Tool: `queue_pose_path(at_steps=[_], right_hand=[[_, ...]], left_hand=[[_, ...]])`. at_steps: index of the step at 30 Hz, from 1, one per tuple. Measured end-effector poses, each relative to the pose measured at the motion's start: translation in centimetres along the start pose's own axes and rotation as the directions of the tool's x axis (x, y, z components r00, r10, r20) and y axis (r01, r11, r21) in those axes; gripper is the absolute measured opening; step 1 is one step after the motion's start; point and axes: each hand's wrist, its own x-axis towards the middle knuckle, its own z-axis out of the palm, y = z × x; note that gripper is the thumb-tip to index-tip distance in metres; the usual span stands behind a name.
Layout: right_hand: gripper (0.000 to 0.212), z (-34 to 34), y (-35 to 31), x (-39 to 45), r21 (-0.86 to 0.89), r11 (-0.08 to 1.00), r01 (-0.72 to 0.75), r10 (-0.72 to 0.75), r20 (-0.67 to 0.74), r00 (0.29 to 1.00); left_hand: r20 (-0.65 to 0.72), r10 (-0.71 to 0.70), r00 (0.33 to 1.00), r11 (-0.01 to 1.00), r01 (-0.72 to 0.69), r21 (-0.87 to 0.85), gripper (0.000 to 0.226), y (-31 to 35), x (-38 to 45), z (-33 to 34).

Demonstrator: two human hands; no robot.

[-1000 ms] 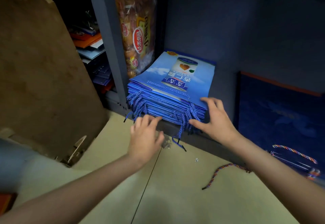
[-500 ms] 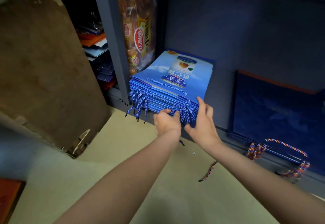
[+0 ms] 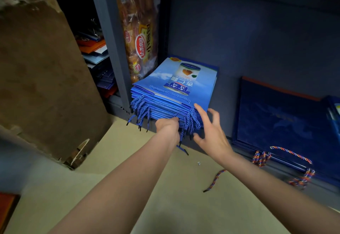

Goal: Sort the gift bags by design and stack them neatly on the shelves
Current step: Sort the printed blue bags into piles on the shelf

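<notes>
A brown board (image 3: pixel 42 79) leans at the left, beside the grey shelf (image 3: pixel 257 37), where a flat stack of navy bags (image 3: pixel 281 123) lies at the right end. The stack of blue bags (image 3: pixel 173 94) sits at the shelf's left front corner, cords hanging over the edge. The left hand (image 3: pixel 168 128) is fisted on those cords; the right hand (image 3: pixel 211 132) hovers open, fingers spread, just beside the stack's front right corner.

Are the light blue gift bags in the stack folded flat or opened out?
Folded flat: the light blue gift bags lie in thin layers, rope handles dangling off the front edge.
</notes>
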Motion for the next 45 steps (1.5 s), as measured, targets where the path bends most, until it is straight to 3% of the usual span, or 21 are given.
queue_pose_path(at_steps=[3,6,8,13,17,26,29,33,37,45], right_hand=[[0.078,-0.6,0.2,0.4,-0.078,0.996,0.053,-0.054,-0.011,0.999],[0.069,-2.2,-0.1,1.7,-0.057,0.992,0.11,-0.117,-0.129,0.985],[0.065,-3.4,-0.3,2.4,-0.063,0.987,0.146,-0.155,-0.175,0.972],[0.063,-2.7,-0.2,1.9,-0.187,0.974,0.132,-0.15,-0.086,0.985],[0.06,-2.3,0.2,2.0,-0.163,0.981,0.106,-0.12,-0.079,0.99],[0.061,-2.2,0.1,2.3,-0.163,0.984,0.074,-0.088,-0.083,0.993],[0.061,-2.3,0.0,2.4,-0.152,0.986,0.067,-0.082,-0.097,0.992],[0.061,-2.0,0.1,2.3,-0.121,0.992,0.041,-0.053,-0.103,0.993],[0.059,-1.3,0.2,2.1,-0.094,0.995,0.012,-0.022,-0.101,0.995],[0.058,-1.4,0.5,2.1,-0.102,0.994,0.028,-0.038,-0.1,0.994]], left_hand=[[0.081,-0.055,0.995,0.996,0.06,-0.059,0.034,0.7,0.1,0.0],[0.098,-0.013,0.995,0.993,0.025,-0.12,0.016,1.5,0.2,-0.2],[0.107,0.03,0.994,0.998,-0.024,-0.059,0.011,1.8,0.6,-0.4],[0.119,0.059,0.991,0.997,-0.064,0.038,0.019,1.8,2.1,-1.6],[0.159,0.046,0.986,0.996,-0.058,0.072,0.019,2.2,1.6,-2.1],[0.243,-0.081,0.967,0.996,0.074,0.041,0.012,2.1,0.1,-1.7],[0.196,0.047,0.98,0.993,-0.067,0.098,0.018,0.9,-0.3,-0.6],[0.047,0.322,0.945,0.842,-0.309,0.442,0.014,-3.1,0.4,-0.8],[0.006,0.359,0.933,0.815,-0.317,0.485,0.025,-4.5,0.8,-0.9],[-0.151,0.339,0.928,0.878,-0.255,0.404,0.013,-4.5,0.5,1.1]])
